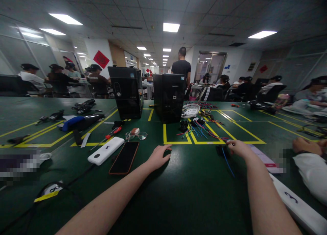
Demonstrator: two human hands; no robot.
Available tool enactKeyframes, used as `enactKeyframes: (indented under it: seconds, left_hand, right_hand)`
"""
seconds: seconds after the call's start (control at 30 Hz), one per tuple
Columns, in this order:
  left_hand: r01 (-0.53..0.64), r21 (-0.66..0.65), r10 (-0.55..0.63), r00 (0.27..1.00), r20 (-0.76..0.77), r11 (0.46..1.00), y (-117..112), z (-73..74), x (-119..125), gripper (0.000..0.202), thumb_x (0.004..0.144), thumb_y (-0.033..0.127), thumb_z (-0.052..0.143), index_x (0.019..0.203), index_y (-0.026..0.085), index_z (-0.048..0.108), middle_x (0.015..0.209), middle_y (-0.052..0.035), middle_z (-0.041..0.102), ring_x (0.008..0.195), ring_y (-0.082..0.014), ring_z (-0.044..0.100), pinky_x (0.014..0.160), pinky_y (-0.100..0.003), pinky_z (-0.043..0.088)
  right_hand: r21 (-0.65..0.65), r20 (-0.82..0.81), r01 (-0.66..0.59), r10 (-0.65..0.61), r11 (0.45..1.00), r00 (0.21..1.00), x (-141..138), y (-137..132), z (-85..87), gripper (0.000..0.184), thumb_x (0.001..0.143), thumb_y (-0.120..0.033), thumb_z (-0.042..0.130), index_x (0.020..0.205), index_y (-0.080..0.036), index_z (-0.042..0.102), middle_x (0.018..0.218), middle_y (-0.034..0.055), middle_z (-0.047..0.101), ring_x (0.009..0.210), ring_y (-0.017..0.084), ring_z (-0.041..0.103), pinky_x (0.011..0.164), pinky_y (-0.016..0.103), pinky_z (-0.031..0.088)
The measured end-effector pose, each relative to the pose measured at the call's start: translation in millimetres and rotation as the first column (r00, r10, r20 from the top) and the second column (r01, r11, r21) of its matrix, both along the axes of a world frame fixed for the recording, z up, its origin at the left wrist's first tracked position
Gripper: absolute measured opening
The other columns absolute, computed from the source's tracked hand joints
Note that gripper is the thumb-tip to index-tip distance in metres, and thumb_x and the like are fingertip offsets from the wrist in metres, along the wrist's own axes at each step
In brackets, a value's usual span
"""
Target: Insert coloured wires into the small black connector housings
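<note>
My left hand (158,157) lies on the green table (189,187), thumb and fingers apart, holding nothing. To its left is a phone (124,158) with an orange-brown edge. My right hand (238,148) is closed in a pinch, and what its fingertips hold is too small to make out. Thin red and blue wires (216,136) run up to those fingertips. Just beside and below them sits a small dark part (221,149), with a blue wire (229,163) trailing toward me. Further back is a loose bunch of coloured wires (198,127).
Two black computer cases (127,95) stand mid-table. Behind the wires is a white basket (190,109). Left lie a white power bank (106,150), glasses (141,135) and a screwdriver (112,133). A long white bar (293,197) lies under my right forearm. A co-worker's sleeve (311,172) is at right.
</note>
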State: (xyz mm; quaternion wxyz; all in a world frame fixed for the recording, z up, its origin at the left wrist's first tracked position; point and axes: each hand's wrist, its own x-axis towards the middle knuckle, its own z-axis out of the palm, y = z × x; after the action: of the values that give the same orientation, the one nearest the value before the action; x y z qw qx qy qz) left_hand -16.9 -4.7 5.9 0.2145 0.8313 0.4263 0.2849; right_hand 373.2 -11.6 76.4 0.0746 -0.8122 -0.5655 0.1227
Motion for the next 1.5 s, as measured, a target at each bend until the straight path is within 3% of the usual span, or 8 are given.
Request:
enactKeyframes:
  seconds: [0.4, 0.67, 0.83, 0.97, 1.1, 1.3, 1.5]
  left_hand:
    - [-0.003, -0.019, 0.003, 1.0, -0.01, 1.0, 0, 0.8, 0, 0.045, 0.08, 0.024, 0.053, 0.124, 0.023, 0.046, 0.113, -0.0024, 0.061, 0.111, -0.0212, 0.049, 0.102, -0.039, 0.031]
    - [0.005, -0.004, -0.005, 1.0, -0.001, 1.0, 1, -0.6, 0, 0.044, 0.08, 0.025, 0.054, 0.124, 0.023, 0.046, 0.113, -0.0029, 0.061, 0.11, -0.0207, 0.05, 0.1, -0.038, 0.033]
    - [-0.001, -0.009, 0.001, 1.0, -0.009, 1.0, -1, 2.8, 1, 0.044, 0.079, 0.024, 0.054, 0.123, 0.022, 0.048, 0.112, -0.0033, 0.062, 0.109, -0.0212, 0.051, 0.099, -0.038, 0.034]
    - [-0.002, -0.005, 0.002, 1.0, -0.012, 1.0, -2, 4.3, 2, 0.044, 0.079, 0.023, 0.054, 0.123, 0.023, 0.048, 0.112, -0.0031, 0.062, 0.109, -0.0212, 0.051, 0.1, -0.037, 0.034]
    - [-0.006, 0.004, 0.006, 1.0, -0.02, 1.0, -2, 3.5, 2, 0.044, 0.079, 0.022, 0.054, 0.122, 0.022, 0.048, 0.112, -0.0029, 0.062, 0.109, -0.0209, 0.051, 0.099, -0.037, 0.034]
    - [0.0, -0.002, 0.0, 1.0, -0.029, 1.0, -2, 4.5, 1, 0.043, 0.08, 0.025, 0.053, 0.123, 0.022, 0.048, 0.113, -0.003, 0.061, 0.109, -0.0212, 0.051, 0.099, -0.037, 0.034]
    - [-0.005, -0.001, 0.005, 1.0, -0.027, 1.0, -2, 3.6, 1, 0.044, 0.08, 0.025, 0.053, 0.123, 0.022, 0.048, 0.113, -0.0039, 0.061, 0.109, -0.0211, 0.051, 0.099, -0.036, 0.034]
  right_hand:
    - [-0.016, 0.014, -0.016, 0.017, 1.0, 1.0, 2, 5, -7.5, 0.034, 0.077, -0.014, 0.045, 0.105, -0.012, 0.063, 0.061, 0.003, 0.065, 0.063, 0.014, 0.06, 0.053, 0.021, 0.036]
    - [-0.096, -0.054, -0.002, -0.003, 0.995, 0.999, -8, 2, -4.1, 0.037, 0.08, -0.014, 0.042, 0.112, -0.01, 0.06, 0.065, 0.006, 0.067, 0.055, 0.014, 0.059, 0.051, 0.021, 0.04]
    - [-0.052, 0.09, -0.033, 0.037, 0.998, 0.995, -9, 9, -9.6, 0.037, 0.08, -0.013, 0.043, 0.111, -0.011, 0.063, 0.09, 0.0113, 0.069, 0.071, 0.017, 0.063, 0.061, 0.023, 0.044]
    - [0.023, 0.139, -0.04, 0.037, 0.999, 0.99, -6, 11, -13.1, 0.037, 0.084, -0.024, 0.043, 0.114, -0.011, 0.061, 0.111, 0.0134, 0.062, 0.093, 0.021, 0.06, 0.072, 0.025, 0.043]
    - [0.071, 0.149, 0.001, -0.012, 0.997, 0.989, -5, 10, -9.4, 0.04, 0.083, -0.035, 0.047, 0.109, -0.009, 0.062, 0.104, 0.0153, 0.065, 0.089, 0.022, 0.062, 0.071, 0.026, 0.045]
    - [0.086, 0.138, -0.018, 0.006, 0.996, 0.99, -2, 12, -8.0, 0.031, 0.082, -0.017, 0.041, 0.096, -0.013, 0.068, 0.103, 0.0122, 0.066, 0.092, 0.021, 0.061, 0.077, 0.025, 0.043]
    - [0.135, 0.126, 0.031, -0.048, 0.99, 0.991, -3, 10, -13.6, 0.025, 0.07, -0.015, 0.055, 0.093, -0.014, 0.065, 0.089, 0.0094, 0.067, 0.077, 0.019, 0.061, 0.061, 0.023, 0.042]
